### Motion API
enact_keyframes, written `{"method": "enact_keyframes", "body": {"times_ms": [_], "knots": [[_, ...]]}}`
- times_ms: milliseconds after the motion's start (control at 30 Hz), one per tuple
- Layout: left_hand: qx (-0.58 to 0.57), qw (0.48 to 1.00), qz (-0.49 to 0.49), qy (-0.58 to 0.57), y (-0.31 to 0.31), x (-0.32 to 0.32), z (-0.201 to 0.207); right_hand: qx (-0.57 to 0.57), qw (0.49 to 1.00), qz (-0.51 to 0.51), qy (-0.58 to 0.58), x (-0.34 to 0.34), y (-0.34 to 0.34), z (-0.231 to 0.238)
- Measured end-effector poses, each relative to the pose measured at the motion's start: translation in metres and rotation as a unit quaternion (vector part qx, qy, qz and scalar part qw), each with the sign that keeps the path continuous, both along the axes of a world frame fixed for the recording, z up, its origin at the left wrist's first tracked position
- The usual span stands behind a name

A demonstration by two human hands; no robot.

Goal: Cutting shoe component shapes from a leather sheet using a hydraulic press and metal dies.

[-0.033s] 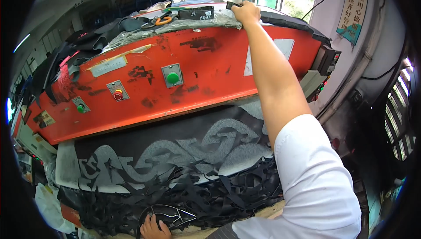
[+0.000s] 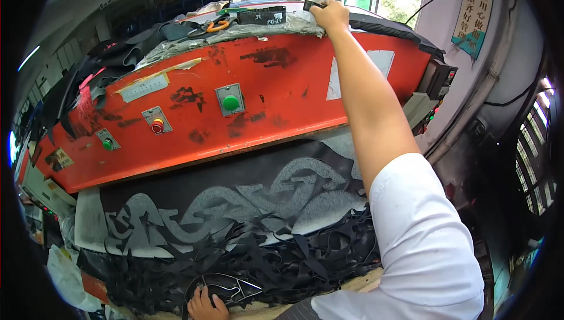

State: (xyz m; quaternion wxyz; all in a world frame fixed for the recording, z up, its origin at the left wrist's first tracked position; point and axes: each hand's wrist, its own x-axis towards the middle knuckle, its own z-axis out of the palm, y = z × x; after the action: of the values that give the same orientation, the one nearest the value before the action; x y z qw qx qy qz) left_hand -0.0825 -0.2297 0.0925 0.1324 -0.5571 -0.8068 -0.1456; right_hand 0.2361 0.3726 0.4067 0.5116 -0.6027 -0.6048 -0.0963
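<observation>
Left hand (image 2: 208,305): fingers are spreading partly and curling over the left end of a metal-strip die (image 2: 239,286), thumb standing apart. Cannot tell whether it is gripping or merely resting; the lower frame edge is cutting off part of the hand. Right hand (image 2: 332,17): reaching to the far top of the red machine beam (image 2: 282,97), fingers bending closely around a small dark piece (image 2: 309,6); the beam-side fingertips are not showing.

Die position: lying at the near edge, left of centre, on or against a heap of black scraps (image 2: 317,261). Its exact support is not showing.

Risks, judged: the loose scraps are offering uneven footing, so the die could be tipping or sliding if the left hand pressed on one end. Its thin edges could be nicking the fingers if it shifted. The dark piece is sitting high; a weak grip could be sending it down onto the cut dark sheet (image 2: 158,185). The right forearm is crossing the beam's face to the right of the large green button (image 2: 231,103); a leftward swing could be knocking it.

Die appearance: bright narrow strips are forming a rounded outline on the left and a pointed, triangular end on the right, with black showing between them.
</observation>
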Motion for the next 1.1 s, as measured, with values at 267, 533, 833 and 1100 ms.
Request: {"method": "enact_keyframes", "body": {"times_ms": [267,533,833,1100], "knots": [[-0.027,0.999,0.018,-0.001,0.006,0.001,-0.001,0.107,0.977,0.176,0.059,0.028,-0.003,-0.023],[-0.028,0.999,0.041,-0.016,0.005,-0.003,-0.031,0.187,0.933,0.233,0.199,0.069,-0.074,-0.138],[-0.043,0.999,0.027,-0.009,0.012,0.006,-0.034,-0.191,0.976,0.092,-0.041,0.102,-0.199,-0.379],[-0.055,0.998,0.026,-0.026,0.019,0.004,-0.036,-0.218,0.968,0.098,-0.082,0.119,-0.212,-0.394]]}}
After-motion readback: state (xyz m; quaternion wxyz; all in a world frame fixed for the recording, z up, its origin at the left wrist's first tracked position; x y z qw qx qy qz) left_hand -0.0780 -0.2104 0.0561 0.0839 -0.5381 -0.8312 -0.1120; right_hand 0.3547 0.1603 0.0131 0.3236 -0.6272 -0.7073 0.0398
